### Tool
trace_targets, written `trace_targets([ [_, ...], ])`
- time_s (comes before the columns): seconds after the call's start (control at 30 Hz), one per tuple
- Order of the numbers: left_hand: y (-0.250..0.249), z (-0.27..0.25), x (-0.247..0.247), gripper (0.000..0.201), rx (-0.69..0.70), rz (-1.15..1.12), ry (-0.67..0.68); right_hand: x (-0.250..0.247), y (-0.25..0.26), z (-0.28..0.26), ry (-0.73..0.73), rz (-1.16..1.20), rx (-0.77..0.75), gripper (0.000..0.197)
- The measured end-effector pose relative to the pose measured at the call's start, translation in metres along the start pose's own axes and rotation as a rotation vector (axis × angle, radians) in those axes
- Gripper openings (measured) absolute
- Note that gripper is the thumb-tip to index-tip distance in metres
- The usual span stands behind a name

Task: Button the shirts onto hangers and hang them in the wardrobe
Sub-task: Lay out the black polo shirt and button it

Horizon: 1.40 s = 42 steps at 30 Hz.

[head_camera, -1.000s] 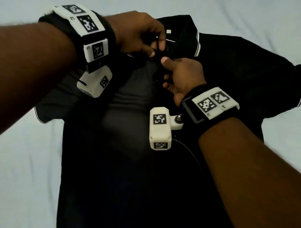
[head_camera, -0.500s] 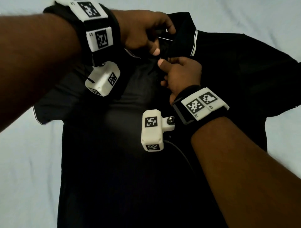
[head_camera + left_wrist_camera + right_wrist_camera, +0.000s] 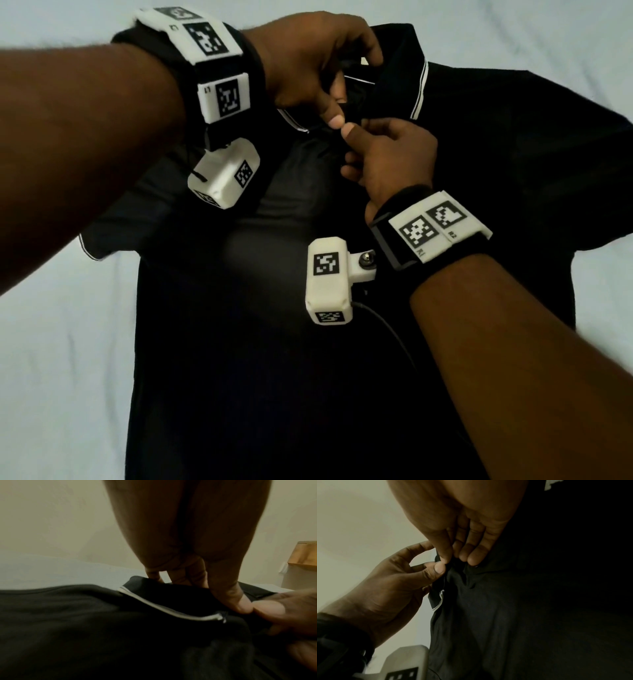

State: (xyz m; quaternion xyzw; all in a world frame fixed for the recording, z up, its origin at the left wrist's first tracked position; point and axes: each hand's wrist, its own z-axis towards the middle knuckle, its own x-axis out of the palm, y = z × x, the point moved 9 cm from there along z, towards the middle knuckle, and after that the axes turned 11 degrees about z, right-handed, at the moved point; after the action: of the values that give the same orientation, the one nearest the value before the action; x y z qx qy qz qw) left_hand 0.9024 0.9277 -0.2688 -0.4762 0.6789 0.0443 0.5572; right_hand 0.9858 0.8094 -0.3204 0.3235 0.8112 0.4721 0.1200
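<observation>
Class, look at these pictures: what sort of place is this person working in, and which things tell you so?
Probably a bedroom. A black shirt lies spread on a pale sheet like bedding, beside a plain wall, with a wooden piece of furniture at the edge.

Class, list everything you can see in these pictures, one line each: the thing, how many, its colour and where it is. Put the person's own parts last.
Black polo shirt with white-striped collar: one, black, flat and face-up on the sheet.
Pale blue bedsheet: one, pale blue, under the shirt.
Wooden-topped furniture: one, brown, at the far right edge of the left wrist view.
White wrist cameras with black markers: two, white, one under each wrist.
Black wristbands with white marker blocks: two, one on each wrist.
Left hand: one, pinches the shirt's placket at the neck.
Right hand: one, pinches the opposite placket edge, thumb tip to thumb tip with the left.
</observation>
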Motion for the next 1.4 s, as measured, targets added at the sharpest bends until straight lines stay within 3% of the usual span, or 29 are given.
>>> trace_targets([
  [0.2,-0.003,-0.008,-0.004,0.045,0.090,0.136,-0.068,0.006,0.005,-0.001,0.091,0.048,-0.031,0.018],
  [0.37,-0.012,-0.014,-0.007,0.065,0.237,0.190,-0.076,0.009,0.008,0.001,0.140,0.071,0.000,0.016],
  [0.57,-0.033,-0.014,-0.003,0.041,0.442,0.334,-0.043,0.007,0.003,0.001,0.150,0.203,0.108,0.012],
  [0.9,-0.028,-0.009,0.001,0.034,0.340,0.254,-0.127,0.002,0.002,-0.001,0.161,0.415,0.199,0.016],
  [1.1,-0.021,-0.010,0.002,0.027,0.293,0.187,-0.190,0.004,0.008,0.008,0.244,0.298,0.131,0.019],
  [1.4,-0.016,-0.017,0.002,0.025,0.286,0.164,-0.177,0.010,0.014,0.007,0.361,0.124,0.132,0.019],
])
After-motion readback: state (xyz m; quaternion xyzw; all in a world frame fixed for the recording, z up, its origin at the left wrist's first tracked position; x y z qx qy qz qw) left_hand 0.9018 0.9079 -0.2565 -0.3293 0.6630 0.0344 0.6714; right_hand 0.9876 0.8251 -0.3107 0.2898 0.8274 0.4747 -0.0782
